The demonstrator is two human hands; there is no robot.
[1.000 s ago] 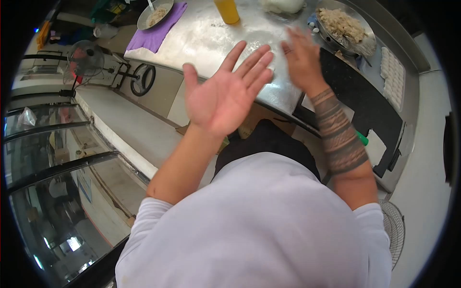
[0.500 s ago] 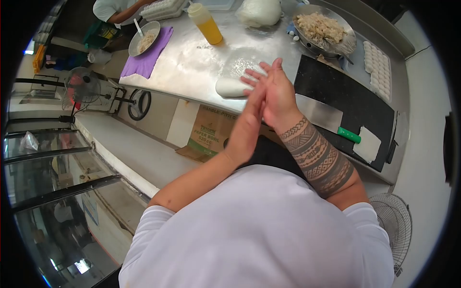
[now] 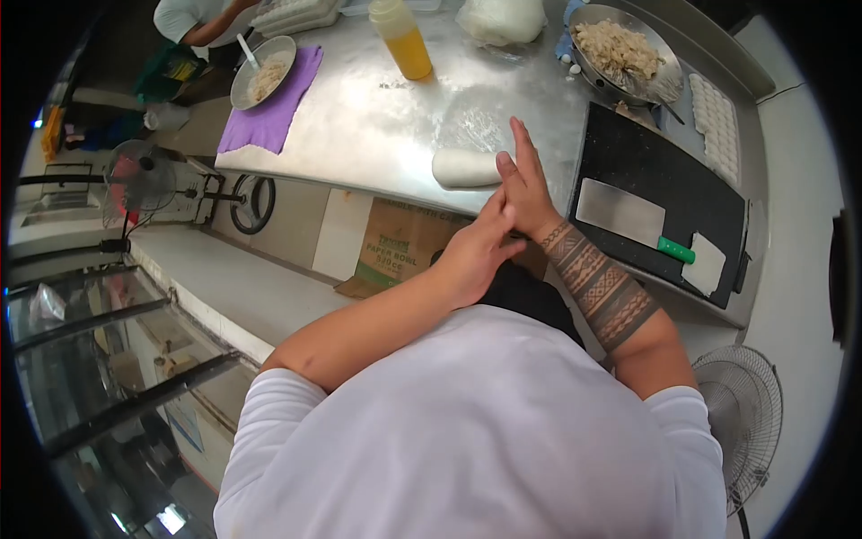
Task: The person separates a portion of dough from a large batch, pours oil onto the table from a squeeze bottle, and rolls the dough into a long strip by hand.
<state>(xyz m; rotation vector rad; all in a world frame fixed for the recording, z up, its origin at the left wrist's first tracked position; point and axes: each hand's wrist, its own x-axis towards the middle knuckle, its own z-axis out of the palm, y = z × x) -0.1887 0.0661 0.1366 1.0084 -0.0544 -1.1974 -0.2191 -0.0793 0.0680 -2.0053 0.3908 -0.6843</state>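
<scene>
My left hand (image 3: 476, 259) presses against my right hand (image 3: 528, 193) at the table's front edge, palms together. The right hand's fingers stretch out, pointing away from me. On the left hand the thumb stands apart and the fingertips are partly hidden behind the right. No object shows between them. Just beyond lies a smooth white dough log (image 3: 465, 169), its right end partly covered by my right hand. To the right, a cleaver (image 3: 620, 212) with a green handle (image 3: 675, 250) lies on a black board (image 3: 642, 166), beside a flat white piece (image 3: 706, 266).
On the steel table (image 3: 359, 117) stand a squeeze bottle (image 3: 409, 54) of yellow liquid, a bagged white mass (image 3: 503, 20), a large pan (image 3: 669, 67) of filling, and a bowl (image 3: 285, 67) on a purple cloth (image 3: 292, 112). Another person's arm (image 3: 211, 31) shows at upper left.
My hands have slid along each other; the left has drawn back toward me, lower against the right. The view has shifted slightly. The dough log and cleaver lie as before.
</scene>
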